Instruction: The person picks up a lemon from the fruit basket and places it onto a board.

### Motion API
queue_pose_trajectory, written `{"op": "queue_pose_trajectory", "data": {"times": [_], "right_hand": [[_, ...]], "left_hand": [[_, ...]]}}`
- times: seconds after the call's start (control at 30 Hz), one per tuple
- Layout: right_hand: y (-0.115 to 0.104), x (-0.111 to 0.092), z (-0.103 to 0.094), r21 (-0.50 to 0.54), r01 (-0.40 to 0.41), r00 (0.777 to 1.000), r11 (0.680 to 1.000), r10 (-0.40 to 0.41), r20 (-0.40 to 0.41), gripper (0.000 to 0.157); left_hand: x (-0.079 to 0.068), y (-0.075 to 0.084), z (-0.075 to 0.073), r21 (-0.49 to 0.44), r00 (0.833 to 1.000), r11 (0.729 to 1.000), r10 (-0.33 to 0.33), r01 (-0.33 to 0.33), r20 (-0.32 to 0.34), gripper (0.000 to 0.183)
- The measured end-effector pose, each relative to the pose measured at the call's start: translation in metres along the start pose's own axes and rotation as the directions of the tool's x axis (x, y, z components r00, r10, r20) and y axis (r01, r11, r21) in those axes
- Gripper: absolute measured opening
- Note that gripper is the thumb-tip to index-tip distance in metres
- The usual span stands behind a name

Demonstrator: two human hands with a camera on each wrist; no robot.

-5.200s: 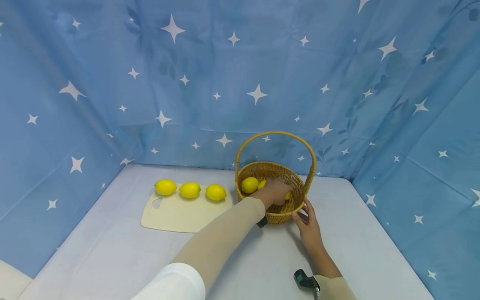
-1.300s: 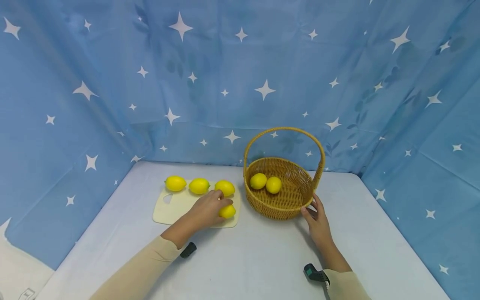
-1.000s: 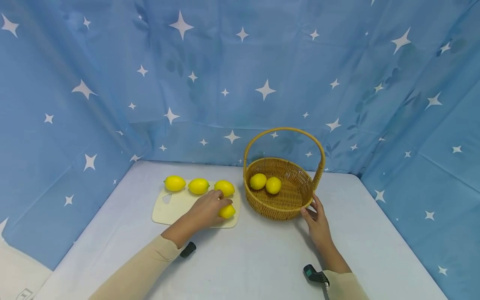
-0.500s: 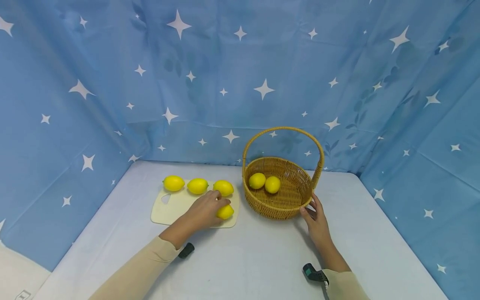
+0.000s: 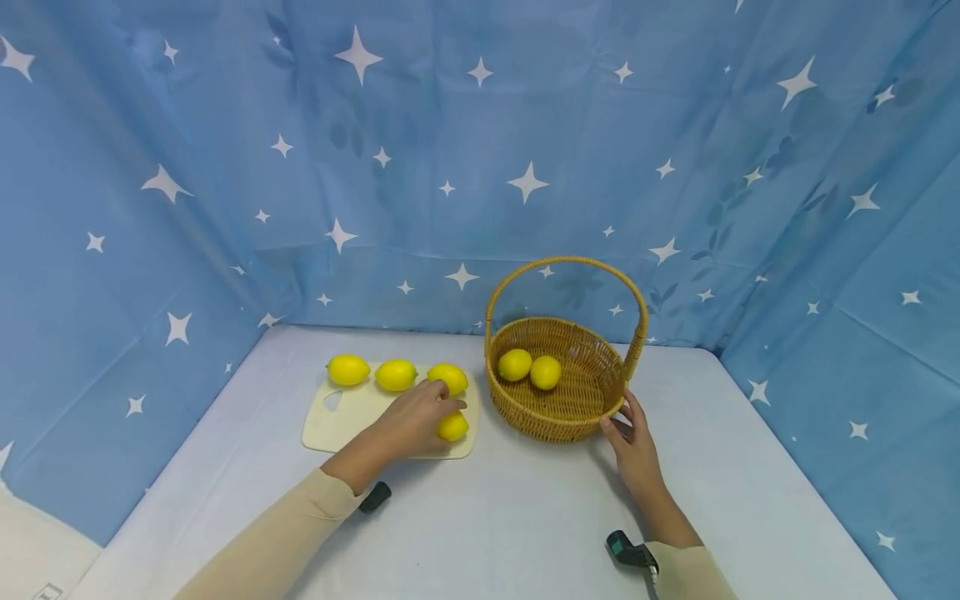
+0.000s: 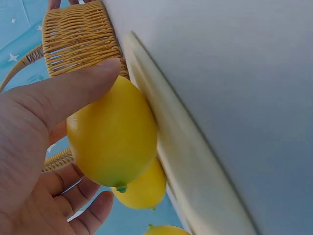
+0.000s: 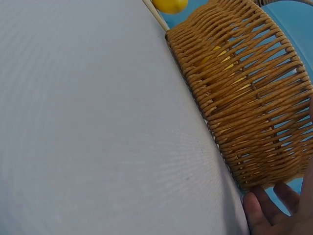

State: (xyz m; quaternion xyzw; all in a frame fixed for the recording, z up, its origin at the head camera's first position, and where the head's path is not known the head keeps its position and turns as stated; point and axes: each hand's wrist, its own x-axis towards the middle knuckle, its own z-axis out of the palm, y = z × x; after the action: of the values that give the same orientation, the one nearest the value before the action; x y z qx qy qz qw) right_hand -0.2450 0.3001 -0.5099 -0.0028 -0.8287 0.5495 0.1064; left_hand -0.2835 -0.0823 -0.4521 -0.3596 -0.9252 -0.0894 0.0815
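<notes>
In the head view, the left hand [image 5: 414, 423] grasped a yellow lemon [image 5: 453, 427] between thumb and fingers at the near right part of a cream cutting board [image 5: 348, 421]. Three more lemons lay in a row along the board's far side: a left lemon [image 5: 348, 370], a middle lemon [image 5: 396, 375] and a right lemon [image 5: 447, 378]. To the right of the board, a wicker basket [image 5: 551, 427] stood upright on the white tabletop [image 5: 510, 517], two basket lemons [image 5: 546, 372] side by side in its left part. The right hand [image 5: 637, 450] touched the basket's near right side, its fingers loosely extended along the wall. A blue curtain [image 5: 420, 208] with white stars hung at the far side.

In the left wrist view, the thumb pressed on the held lemon, whose green tip showed; the lower fingers were off it. Whether the lemon rested on the board could not be told.

In the right wrist view, fingertips [image 7: 253, 208] met the low part of the woven wall, and yellow showed through its gaps.
</notes>
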Motion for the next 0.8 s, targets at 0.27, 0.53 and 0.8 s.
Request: {"op": "queue_pose_trajectory", "data": {"times": [0.27, 0.53, 0.8], "right_hand": [[-0.004, -0.002, -0.001, 0.000, 0.011, 1.000, 1.000, -0.011, 0.005, 0.075], [-0.029, -0.006, -0.002, 0.034, 0.014, 1.000, 0.999, -0.015, 0.027, 0.075], [-0.004, -0.001, -0.002, 0.004, 0.015, 1.000, 1.000, -0.015, 0.013, 0.075]], "left_hand": [[0.012, 0.009, -0.006, 0.009, 0.998, 0.998, 0.060, -0.060, 0.009, 0.060], [0.035, 0.027, -0.018, -0.020, 0.992, 0.992, 0.121, -0.122, -0.025, 0.052], [0.063, 0.051, -0.025, -0.059, 0.986, 0.986, 0.153, -0.156, -0.062, 0.050]]}}
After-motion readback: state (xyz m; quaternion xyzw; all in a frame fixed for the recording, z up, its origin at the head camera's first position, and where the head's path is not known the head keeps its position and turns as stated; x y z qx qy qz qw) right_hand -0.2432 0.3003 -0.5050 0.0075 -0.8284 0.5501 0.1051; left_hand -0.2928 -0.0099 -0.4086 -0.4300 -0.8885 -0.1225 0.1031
